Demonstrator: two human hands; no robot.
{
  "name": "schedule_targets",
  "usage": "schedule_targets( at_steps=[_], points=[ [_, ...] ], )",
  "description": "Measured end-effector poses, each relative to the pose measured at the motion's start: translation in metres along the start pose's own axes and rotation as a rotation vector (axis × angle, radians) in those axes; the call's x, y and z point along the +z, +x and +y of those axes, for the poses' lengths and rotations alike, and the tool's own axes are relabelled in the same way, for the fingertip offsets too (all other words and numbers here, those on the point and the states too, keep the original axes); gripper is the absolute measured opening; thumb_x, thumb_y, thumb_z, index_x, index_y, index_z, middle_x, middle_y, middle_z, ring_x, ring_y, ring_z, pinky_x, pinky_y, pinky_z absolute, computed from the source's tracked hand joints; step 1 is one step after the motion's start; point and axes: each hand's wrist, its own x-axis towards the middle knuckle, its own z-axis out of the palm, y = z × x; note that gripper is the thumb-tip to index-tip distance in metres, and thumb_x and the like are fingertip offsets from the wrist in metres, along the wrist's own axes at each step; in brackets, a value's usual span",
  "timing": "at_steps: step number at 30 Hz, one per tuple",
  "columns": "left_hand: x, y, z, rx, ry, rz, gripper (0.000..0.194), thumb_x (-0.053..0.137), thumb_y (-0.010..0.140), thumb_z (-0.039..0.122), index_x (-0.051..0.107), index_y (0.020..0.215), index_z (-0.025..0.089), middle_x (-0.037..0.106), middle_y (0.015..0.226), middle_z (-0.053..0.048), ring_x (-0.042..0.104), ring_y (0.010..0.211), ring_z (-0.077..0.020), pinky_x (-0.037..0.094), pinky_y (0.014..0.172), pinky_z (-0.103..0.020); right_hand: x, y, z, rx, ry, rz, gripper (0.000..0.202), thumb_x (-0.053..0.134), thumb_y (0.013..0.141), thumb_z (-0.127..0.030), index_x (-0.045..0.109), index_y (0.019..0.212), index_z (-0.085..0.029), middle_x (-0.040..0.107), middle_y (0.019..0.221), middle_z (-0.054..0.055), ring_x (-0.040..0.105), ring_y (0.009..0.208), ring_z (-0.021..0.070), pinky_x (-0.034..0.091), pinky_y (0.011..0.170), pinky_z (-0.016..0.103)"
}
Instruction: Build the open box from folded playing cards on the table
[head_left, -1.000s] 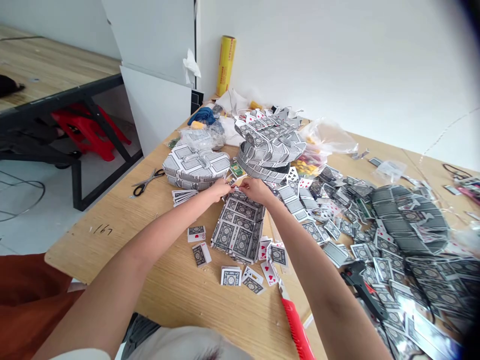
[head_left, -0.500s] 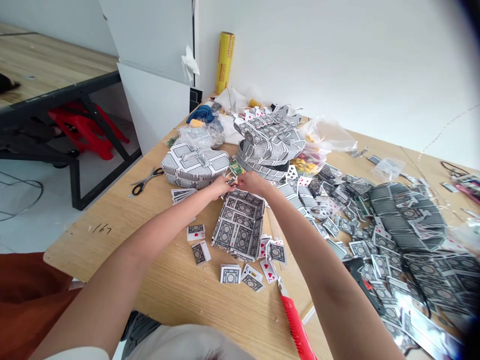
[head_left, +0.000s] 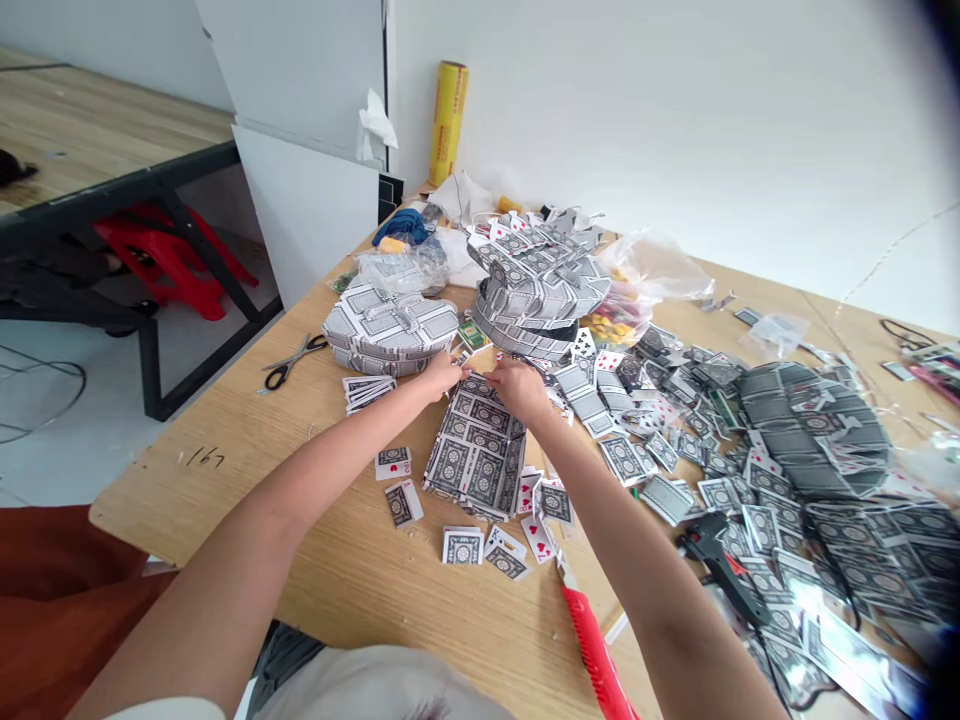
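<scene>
In the middle of the table lies a shallow tray made of playing cards [head_left: 480, 450], patterned backs facing inward. My left hand [head_left: 444, 374] is closed at its far left corner, gripping the card edge there. At the far right corner my right hand [head_left: 517, 386] has its fingers bent around the card rim. Loose cards [head_left: 463, 546] lie along the near side of the tray, and a small stack of cards [head_left: 367, 391] is left of it. A cutter with a red handle [head_left: 596, 650] rests to the near right.
Behind the tray stand a lidded card box [head_left: 390, 325] and a stack of card-made pieces [head_left: 536, 280]. Black scissors [head_left: 289, 366] lie at the left. Many scattered cards, a black glue gun [head_left: 720, 565] and a card-covered oval piece [head_left: 814, 430] fill the right.
My right hand has moved slightly right, away from my left hand, along the tray's far edge. My left hand has hardly moved.
</scene>
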Motion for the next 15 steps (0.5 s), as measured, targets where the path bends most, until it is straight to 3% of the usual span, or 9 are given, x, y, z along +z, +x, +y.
schedule_targets(
  at_steps=[4,10,15],
  points=[
    [-0.002,-0.001,-0.001,0.057,0.034,-0.027,0.024,0.061,0.090,0.031,0.063,0.104,0.012,0.066,0.107,-0.007,0.064,0.097,-0.0194,0.053,0.087,-0.041,0.007,-0.007,-0.010,0.032,-0.035,0.084,0.037,0.041,0.097,-0.024,0.076,0.088,-0.019,0.069,0.090,0.012,0.059,0.087,0.0228,0.036,0.083,0.036],
    [-0.008,-0.003,0.000,0.220,0.174,-0.070,0.016,0.065,0.087,0.026,0.065,0.094,0.012,0.068,0.101,-0.006,0.064,0.099,-0.0193,0.050,0.093,-0.043,0.014,-0.012,-0.011,0.055,-0.050,0.157,0.032,0.044,0.095,-0.024,0.076,0.095,-0.021,0.070,0.096,0.009,0.055,0.095,0.0238,0.032,0.085,0.038],
    [-0.006,-0.001,0.008,0.336,0.306,-0.033,0.017,0.065,0.087,0.030,0.066,0.088,0.013,0.068,0.099,-0.005,0.062,0.101,-0.0202,0.046,0.097,-0.046,0.011,-0.011,-0.010,0.041,-0.059,0.171,0.028,0.049,0.094,-0.027,0.076,0.094,-0.020,0.071,0.099,0.012,0.049,0.106,0.0284,0.031,0.085,0.041]
  ],
)
